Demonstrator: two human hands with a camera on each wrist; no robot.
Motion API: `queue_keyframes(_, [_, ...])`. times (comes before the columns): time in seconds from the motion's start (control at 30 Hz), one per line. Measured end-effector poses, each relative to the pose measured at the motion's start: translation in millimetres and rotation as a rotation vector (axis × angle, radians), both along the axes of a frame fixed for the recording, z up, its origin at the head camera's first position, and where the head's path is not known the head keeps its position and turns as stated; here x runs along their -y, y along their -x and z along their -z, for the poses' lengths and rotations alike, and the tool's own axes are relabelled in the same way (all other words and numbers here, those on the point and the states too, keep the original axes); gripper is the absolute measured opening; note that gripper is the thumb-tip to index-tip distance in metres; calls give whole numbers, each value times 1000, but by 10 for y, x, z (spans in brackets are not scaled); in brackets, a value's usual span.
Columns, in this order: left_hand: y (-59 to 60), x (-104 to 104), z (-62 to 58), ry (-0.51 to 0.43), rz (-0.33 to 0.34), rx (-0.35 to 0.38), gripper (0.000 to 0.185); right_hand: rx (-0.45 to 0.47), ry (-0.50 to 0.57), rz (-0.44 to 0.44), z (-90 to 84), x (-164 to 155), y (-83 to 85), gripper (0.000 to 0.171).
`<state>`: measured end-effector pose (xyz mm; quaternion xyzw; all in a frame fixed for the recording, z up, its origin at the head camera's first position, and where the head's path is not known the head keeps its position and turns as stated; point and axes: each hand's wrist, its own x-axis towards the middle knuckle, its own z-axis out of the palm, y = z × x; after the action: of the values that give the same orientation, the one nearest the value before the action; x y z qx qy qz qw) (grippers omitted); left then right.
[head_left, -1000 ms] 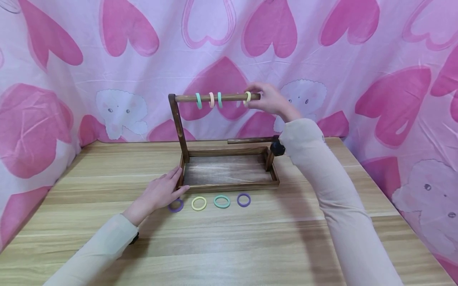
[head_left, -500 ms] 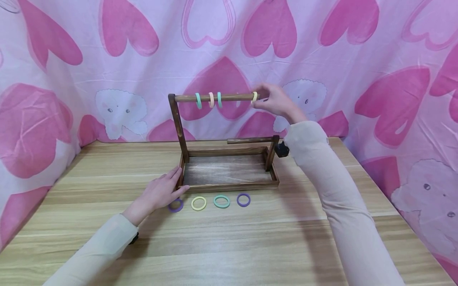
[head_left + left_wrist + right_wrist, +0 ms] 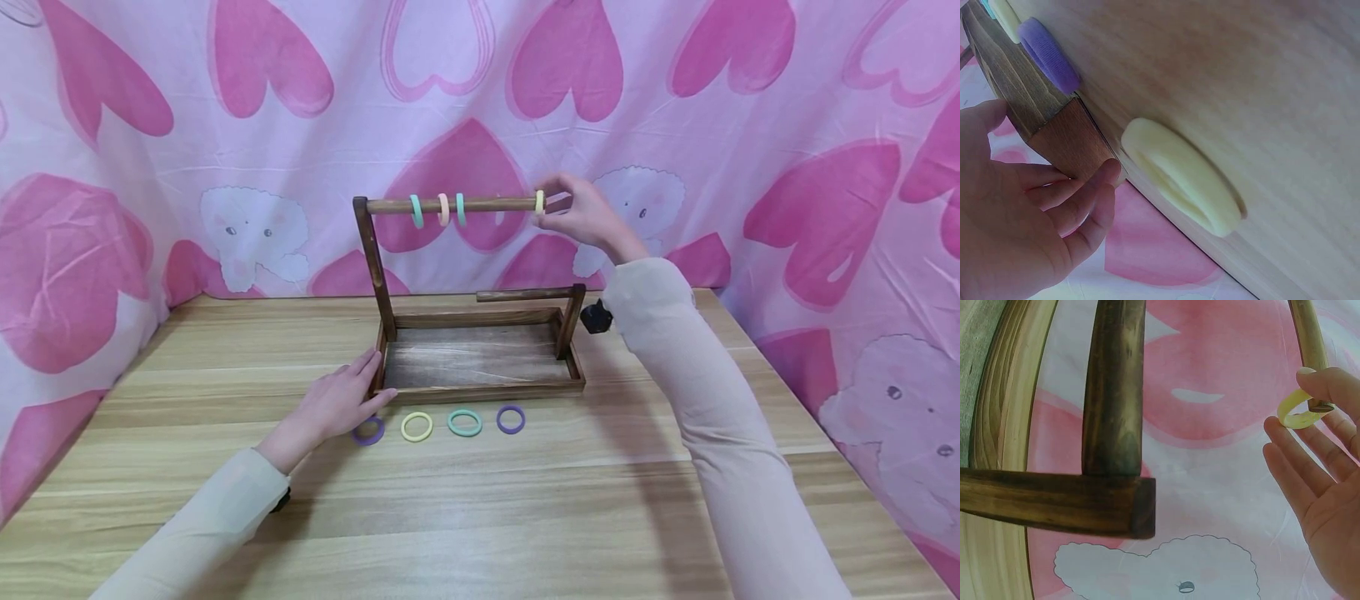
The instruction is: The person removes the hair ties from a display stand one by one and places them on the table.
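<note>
A dark wooden stand (image 3: 480, 390) has a tray base and a high rod (image 3: 487, 202). Two teal rings (image 3: 416, 211) and a peach ring (image 3: 443, 210) hang on the rod. My right hand (image 3: 558, 208) pinches a yellow ring (image 3: 539, 202) at the rod's free right end; in the right wrist view the yellow ring (image 3: 1291, 414) sits at the rod tip (image 3: 1319, 407). My left hand (image 3: 352, 392) rests flat against the tray's front left corner (image 3: 1066, 134), fingers relaxed. On the table lie a purple ring (image 3: 369, 431), a yellow ring (image 3: 417, 427), a teal ring (image 3: 465, 422) and another purple ring (image 3: 511, 419).
A short lower rod (image 3: 525, 294) juts left from the stand's right post (image 3: 574, 310). In the left wrist view a pale yellow ring (image 3: 1179, 178) lies near my fingertips. A pink heart-print cloth (image 3: 675, 125) hangs behind and beside the wooden table (image 3: 525, 517).
My right hand has slid the yellow ring rightward along the high rod to its free end. The left hand has stayed put.
</note>
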<state>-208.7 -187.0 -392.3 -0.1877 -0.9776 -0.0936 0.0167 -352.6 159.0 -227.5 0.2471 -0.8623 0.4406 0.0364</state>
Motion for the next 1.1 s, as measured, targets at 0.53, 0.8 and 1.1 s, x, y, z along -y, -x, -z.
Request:
queue_keyframes(0.53, [8, 6, 14, -4, 9, -7, 72, -43, 6, 55, 78, -177, 51, 51])
queue_keyframes(0.8, [2, -1, -1, -5, 5, -5, 71, -79, -15, 104, 95, -246, 6, 51])
queue_keyframes(1.1, [-3, -6, 2, -7, 1, -2, 71, -112, -16, 121, 113, -299, -36, 52])
